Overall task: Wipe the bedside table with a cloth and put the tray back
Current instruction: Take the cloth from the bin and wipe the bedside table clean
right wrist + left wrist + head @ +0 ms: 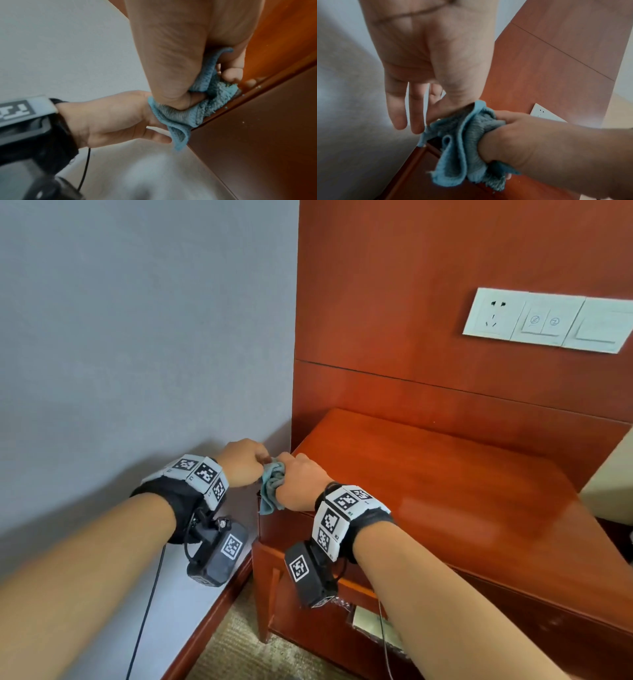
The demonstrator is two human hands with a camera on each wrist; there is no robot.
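My right hand grips a bunched blue cloth at the front left corner of the reddish wooden bedside table. The cloth presses on the table's edge, and small crumbs lie along that edge. My left hand is just left of the corner, against the cloth. Its fingers are straight and loose, and a fold of the cloth lies over its thumb side. The right hand is a fist around the cloth. No tray is in view.
A grey wall runs along the left, close to the table's side. Behind the table stands a wooden panel with a white socket and switch plate. A wrapped item lies on the lower shelf. A bed edge shows at right, carpet below.
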